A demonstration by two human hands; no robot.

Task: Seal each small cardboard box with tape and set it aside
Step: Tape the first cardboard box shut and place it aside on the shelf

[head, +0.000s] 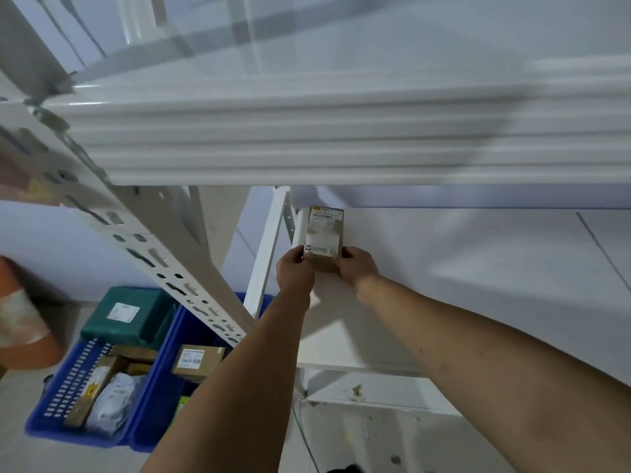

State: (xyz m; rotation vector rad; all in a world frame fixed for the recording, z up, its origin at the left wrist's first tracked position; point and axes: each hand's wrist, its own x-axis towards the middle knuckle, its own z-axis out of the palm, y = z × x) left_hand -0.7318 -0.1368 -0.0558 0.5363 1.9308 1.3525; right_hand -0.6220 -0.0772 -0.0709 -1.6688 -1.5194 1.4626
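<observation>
Head view: left hand [295, 269] and right hand [358, 265] pinch the labelled cardboard box [324, 233] between them. Grip looks shallow; I fear it tips.

White metal shelving [307, 138], pale wall [444, 240]

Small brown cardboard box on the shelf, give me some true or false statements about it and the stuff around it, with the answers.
1. The left hand and the right hand hold the small brown cardboard box by its opposite sides. True.
2. The box sits in a crate on the floor. False: it is up at the white metal shelf, near a rear corner post.
3. A white barcode label shows on the box. True.
4. The green wrapped parcel lies on the shelf beside the box. False: it lies on a blue plastic crate on the floor, lower left.
</observation>
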